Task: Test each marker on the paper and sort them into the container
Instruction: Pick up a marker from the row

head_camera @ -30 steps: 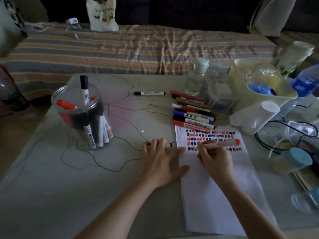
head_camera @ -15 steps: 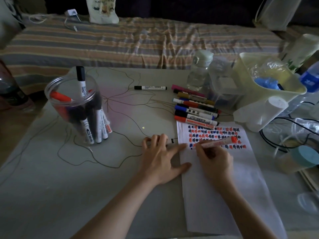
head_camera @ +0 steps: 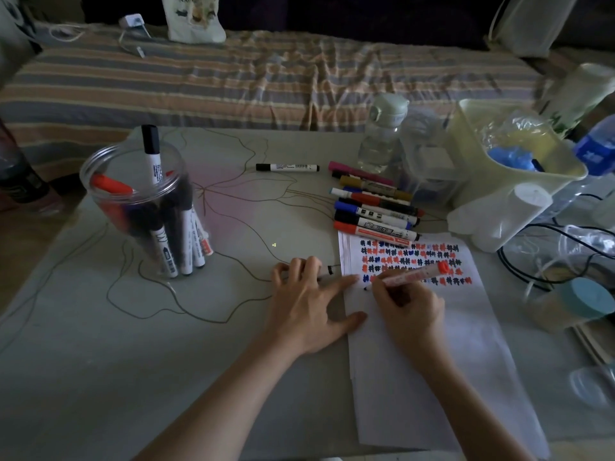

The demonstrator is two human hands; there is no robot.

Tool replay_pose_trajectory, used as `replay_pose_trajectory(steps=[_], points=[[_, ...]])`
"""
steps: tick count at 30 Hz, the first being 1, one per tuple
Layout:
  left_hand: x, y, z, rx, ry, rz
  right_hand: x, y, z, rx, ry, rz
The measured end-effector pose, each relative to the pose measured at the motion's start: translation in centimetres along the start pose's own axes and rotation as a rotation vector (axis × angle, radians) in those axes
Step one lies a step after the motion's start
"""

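Pinching the orange-capped marker (head_camera: 407, 277) to write, the right hand (head_camera: 407, 306) works while the spread left hand (head_camera: 309, 302), at nine o'clock, steadies the white paper sheet (head_camera: 432, 377).

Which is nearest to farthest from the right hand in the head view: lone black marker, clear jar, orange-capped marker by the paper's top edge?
From the right hand:
1. Orange-capped marker, just beyond the paper.
2. Lone black marker, farther back, left.
3. Clear jar, far left.

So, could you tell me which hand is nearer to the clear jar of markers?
Left. The left hand rests on the table right of the clear jar; the right hand is farther right, on the paper.
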State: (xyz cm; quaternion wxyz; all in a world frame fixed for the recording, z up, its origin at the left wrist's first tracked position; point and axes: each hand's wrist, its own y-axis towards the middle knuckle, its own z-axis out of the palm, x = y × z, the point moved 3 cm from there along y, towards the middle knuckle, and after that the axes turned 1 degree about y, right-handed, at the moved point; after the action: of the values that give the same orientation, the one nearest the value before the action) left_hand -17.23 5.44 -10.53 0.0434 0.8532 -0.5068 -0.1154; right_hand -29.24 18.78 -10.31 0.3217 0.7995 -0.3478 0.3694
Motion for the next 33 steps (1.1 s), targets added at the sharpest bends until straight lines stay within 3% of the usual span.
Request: replay_pose_trajectory(steps=[25,28,33], points=[[0.3,0.1,0.4,0.003,-0.033,-0.013,0.5,0.0,0.2,-0.022,0.018,0.025],[0.5,0.0,-0.4,-0.028,-0.222,-0.073,0.8,0.1,-0.5,-0.020,0.119,0.063],[0.5,-0.6,-2.8,-0.069,-0.781,-0.406,1.2,0.7,-1.4,0.007,0.285,0.257]])
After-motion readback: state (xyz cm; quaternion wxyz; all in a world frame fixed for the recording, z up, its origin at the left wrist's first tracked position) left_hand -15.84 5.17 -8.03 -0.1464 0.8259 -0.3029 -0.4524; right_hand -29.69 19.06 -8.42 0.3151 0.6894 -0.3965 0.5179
